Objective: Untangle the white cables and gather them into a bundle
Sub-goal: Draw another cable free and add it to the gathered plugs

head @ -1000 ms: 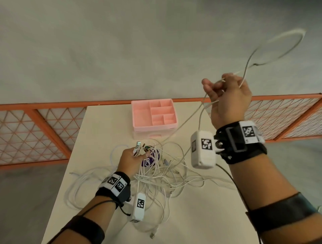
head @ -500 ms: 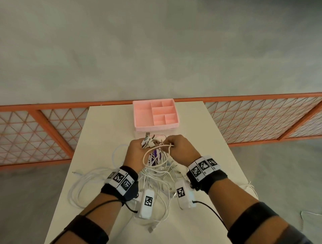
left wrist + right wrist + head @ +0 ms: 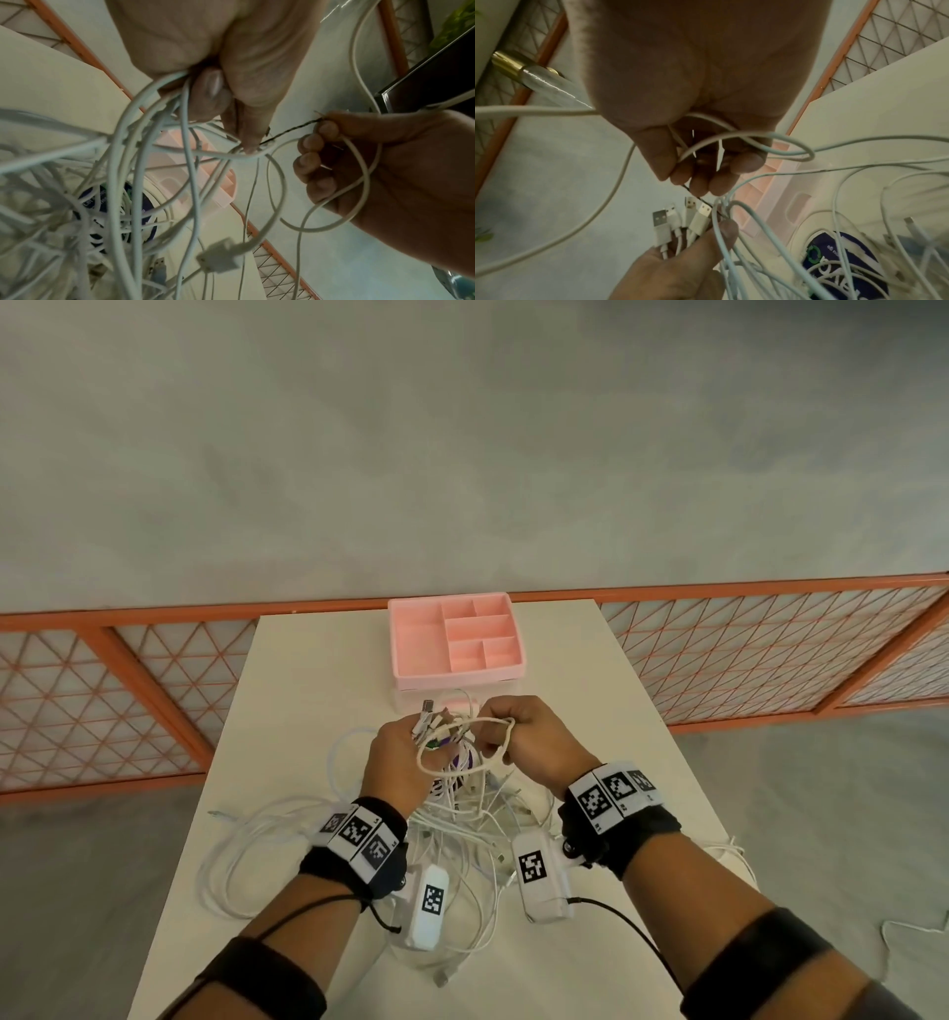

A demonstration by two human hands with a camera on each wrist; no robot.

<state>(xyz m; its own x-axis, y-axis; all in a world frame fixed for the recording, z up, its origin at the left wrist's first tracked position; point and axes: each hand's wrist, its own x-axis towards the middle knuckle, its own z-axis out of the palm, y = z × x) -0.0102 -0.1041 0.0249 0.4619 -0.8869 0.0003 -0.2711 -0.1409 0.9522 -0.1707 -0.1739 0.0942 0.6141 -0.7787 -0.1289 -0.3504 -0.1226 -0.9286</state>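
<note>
A: Where are the white cables [image 3: 462,819]?

B: Most lie in a tangled heap on the table [image 3: 318,670], below and between the two wrists, with loops spilling out to the left side of the tabletop. A part of the tangle is lifted up to the hands.

A: And the left hand [image 3: 398,757]?

B: Its fingers are curled round a cluster of cable ends — the USB plugs [image 3: 680,221] stick out past the thumb and fingers, seen clearly from the right wrist. Several strands hang down from that fist into the heap.

A: The right hand [image 3: 529,737]?

B: Just beside the left, nearly touching it. Its fingertips [image 3: 312,142] are curled in and pinch one thin cable loop [image 3: 464,744], which arcs between the two hands. A thin dark strand [image 3: 290,130] also runs from those fingertips toward the left thumb.

A: Anything else on the table?

B: A pink compartment tray [image 3: 411,639] sits at the far edge, just beyond the hands, and a dark blue round object [image 3: 844,263] with white print lies under the cables — what it is cannot be told. An orange lattice fence [image 3: 770,649] runs behind the table.
</note>
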